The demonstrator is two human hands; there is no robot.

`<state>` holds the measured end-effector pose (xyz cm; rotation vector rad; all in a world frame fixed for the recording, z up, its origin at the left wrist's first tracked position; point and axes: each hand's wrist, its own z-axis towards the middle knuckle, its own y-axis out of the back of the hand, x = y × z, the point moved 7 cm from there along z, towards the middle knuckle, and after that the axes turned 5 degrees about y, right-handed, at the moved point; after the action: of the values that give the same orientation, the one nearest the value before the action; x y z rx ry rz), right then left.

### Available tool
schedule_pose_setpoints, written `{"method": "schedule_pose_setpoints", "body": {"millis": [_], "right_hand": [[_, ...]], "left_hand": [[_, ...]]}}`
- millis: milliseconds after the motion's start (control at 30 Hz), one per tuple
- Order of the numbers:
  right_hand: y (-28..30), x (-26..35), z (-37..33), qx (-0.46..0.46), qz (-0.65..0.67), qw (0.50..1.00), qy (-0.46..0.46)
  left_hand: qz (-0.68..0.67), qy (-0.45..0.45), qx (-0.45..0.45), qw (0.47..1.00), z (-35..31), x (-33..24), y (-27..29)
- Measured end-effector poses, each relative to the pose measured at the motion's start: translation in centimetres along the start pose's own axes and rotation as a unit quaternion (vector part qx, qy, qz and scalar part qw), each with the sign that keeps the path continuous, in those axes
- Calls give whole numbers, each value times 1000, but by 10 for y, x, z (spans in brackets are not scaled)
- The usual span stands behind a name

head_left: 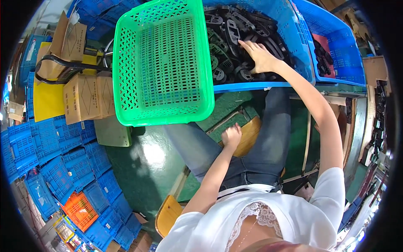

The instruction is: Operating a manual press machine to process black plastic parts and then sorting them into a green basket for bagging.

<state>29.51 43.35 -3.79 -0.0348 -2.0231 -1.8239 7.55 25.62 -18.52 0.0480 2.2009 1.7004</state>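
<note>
head view shows the right hand splayed over black parts, upper centre, likely kept close for reach; left hand fisted, nothing visible inside.

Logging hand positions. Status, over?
Right hand over black plastic parts in blue plastic crate. Left hand curled, well clear. Green plastic basket hides crate's left end.

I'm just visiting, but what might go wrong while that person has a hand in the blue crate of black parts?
The green basket juts out over the left thigh; a bump might shift or tip it, though its support is hidden.
The black parts lie jumbled in the blue crate, so lifting one may drag others along.
The right hand is bare among them, so a hard edge could perhaps scratch it.
</note>
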Motion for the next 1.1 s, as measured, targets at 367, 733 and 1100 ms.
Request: {"method": "schedule_pose_setpoints", "body": {"millis": [367,733,1100], "right_hand": [[6,-19,5,95,-28,995,2],[11,-14,-12,1,-40,997,62],[149,-15,3,-301,29,951,-63]], "left_hand": [[-7,-4,-12,1000,0,-2,3],[-11,-1,-16,1000,0,-1,3],[-25,15,12,1000,2,1,-1]]}}
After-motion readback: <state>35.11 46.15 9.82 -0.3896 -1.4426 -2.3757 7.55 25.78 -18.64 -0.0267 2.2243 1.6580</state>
